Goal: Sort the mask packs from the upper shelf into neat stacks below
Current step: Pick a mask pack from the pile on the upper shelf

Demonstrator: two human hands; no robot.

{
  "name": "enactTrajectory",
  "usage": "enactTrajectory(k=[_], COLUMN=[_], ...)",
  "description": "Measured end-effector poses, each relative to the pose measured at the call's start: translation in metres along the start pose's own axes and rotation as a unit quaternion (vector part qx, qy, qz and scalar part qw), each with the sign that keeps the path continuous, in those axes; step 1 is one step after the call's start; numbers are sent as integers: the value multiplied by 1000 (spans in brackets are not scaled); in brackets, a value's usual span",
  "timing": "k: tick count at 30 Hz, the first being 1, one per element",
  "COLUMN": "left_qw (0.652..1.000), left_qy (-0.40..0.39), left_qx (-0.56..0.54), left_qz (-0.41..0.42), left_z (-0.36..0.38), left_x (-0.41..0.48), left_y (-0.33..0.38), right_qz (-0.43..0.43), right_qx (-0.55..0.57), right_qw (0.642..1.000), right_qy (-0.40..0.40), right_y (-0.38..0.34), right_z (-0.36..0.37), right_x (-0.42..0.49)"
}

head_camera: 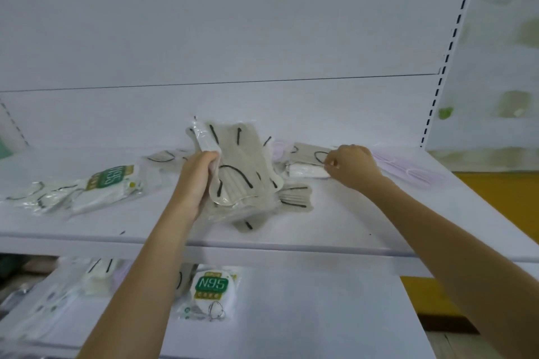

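Observation:
My left hand (196, 181) grips a bunch of beige mask packs (239, 160) with black ear loops, held upright over the upper shelf (364, 213). My right hand (351, 167) pinches the edge of another beige mask pack (306, 153) that lies on a white pack (306, 172) on the same shelf. More beige packs (294, 198) lie flat under the held bunch. A green-labelled N95 pack (112, 179) lies at the shelf's left. On the lower shelf (335, 315) sits another N95 pack (211, 294), with a white pack (97, 274) to its left.
Pale lilac mask packs (408, 169) lie at the right of the upper shelf. Clear-wrapped white packs (38, 195) spread at its far left. A slotted upright (446, 67) bounds the shelf on the right. Yellow flooring (495, 198) shows beyond the shelf's right end.

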State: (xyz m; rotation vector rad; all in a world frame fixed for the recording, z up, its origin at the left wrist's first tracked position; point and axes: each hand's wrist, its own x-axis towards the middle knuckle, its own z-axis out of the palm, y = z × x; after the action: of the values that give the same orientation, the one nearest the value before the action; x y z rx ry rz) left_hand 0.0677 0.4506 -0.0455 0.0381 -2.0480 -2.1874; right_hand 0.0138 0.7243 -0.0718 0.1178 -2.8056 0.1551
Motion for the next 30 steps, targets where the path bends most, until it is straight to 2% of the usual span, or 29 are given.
enactTrajectory(k=[2,4,5,7,9,11,12,15,16,18,21,23,25,26,28,30], left_qw=[999,998,998,997,996,994,993,985,983,984,980,984,985,987,992,991], left_qy=[-27,-45,-51,-56,-73,-88,-96,-139,-141,-132,-158,-140,-147,-141,-124,-125], left_qx=[-23,-43,-48,-53,-57,-58,-65,-102,-116,-123,-110,-93,-71,-59,-20,38], left_qz=[-1,4,5,-10,-12,-6,-9,2,-4,-11,-54,-67,-53,-39,-4,35], left_z=[0,1,1,1,3,4,3,-1,-3,-15,-36,-50,-57,-59,-61,-64], left_x=[6,10,13,20,22,27,28,24,22,19,22,24,29,30,27,24], left_y=[-2,-3,-5,-9,-11,-14,-16,-17,-17,-18,-19,-23,-27,-29,-29,-30], right_qz=[116,215,236,234,163,61,1,-133,-152,-163,-208,-176,-81,-20,69,107], right_qx=[134,239,262,285,305,314,309,251,234,225,283,327,357,361,385,422], right_qw=[983,938,916,880,874,897,915,957,960,961,936,927,929,930,920,900], right_qy=[47,132,191,301,340,303,259,65,23,-6,-38,-46,49,71,23,-26], right_y=[5,12,14,5,-25,-72,-97,-157,-169,-183,-191,-193,-192,-191,-191,-192], right_z=[-21,-53,-71,-100,-110,-96,-82,-30,-15,1,1,2,5,5,4,6], right_x=[-6,-12,-14,-20,-25,-29,-32,-45,-48,-55,-62,-66,-67,-66,-63,-61])
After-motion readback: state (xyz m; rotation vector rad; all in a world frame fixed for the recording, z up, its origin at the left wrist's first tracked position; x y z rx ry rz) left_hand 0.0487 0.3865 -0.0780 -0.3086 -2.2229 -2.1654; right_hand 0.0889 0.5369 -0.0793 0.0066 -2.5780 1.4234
